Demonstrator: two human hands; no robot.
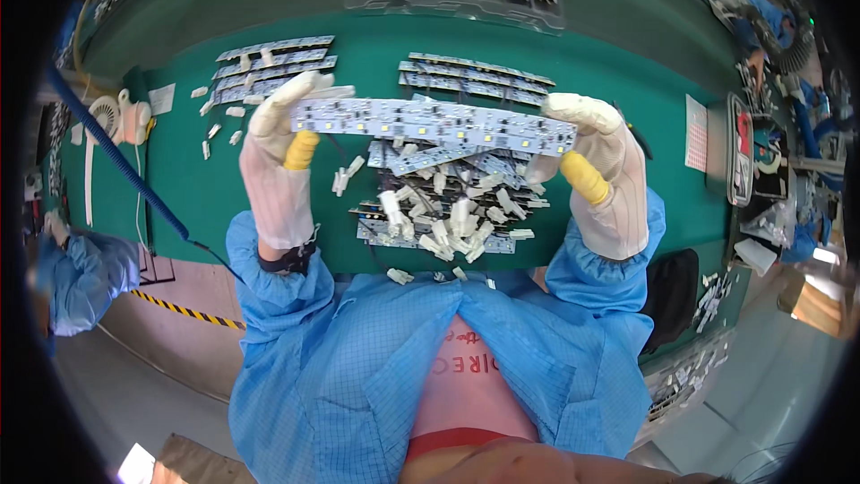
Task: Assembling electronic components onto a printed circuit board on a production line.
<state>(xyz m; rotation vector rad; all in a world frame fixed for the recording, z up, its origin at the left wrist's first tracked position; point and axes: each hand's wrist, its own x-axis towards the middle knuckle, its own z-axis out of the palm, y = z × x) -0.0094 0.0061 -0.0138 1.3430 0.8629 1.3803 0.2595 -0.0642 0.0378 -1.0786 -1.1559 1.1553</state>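
Between my two gloved hands a long LED circuit board strip is held up level, its face with small yellowish LEDs turned toward me. My left hand grips its left end, and my right hand its right end. Both wear white gloves with a yellow cover on the thumb. Below the strip lies a pile of similar boards with many white connectors on dark wires, partly hidden by the held strip. Further stacks of strips rest beyond my left hand and behind the held strip.
A clear plastic tray with more strips stands at the far side of the green table. A small white fan and a blue coiled cable are at left. A bin stands at right. Other people work at both sides.
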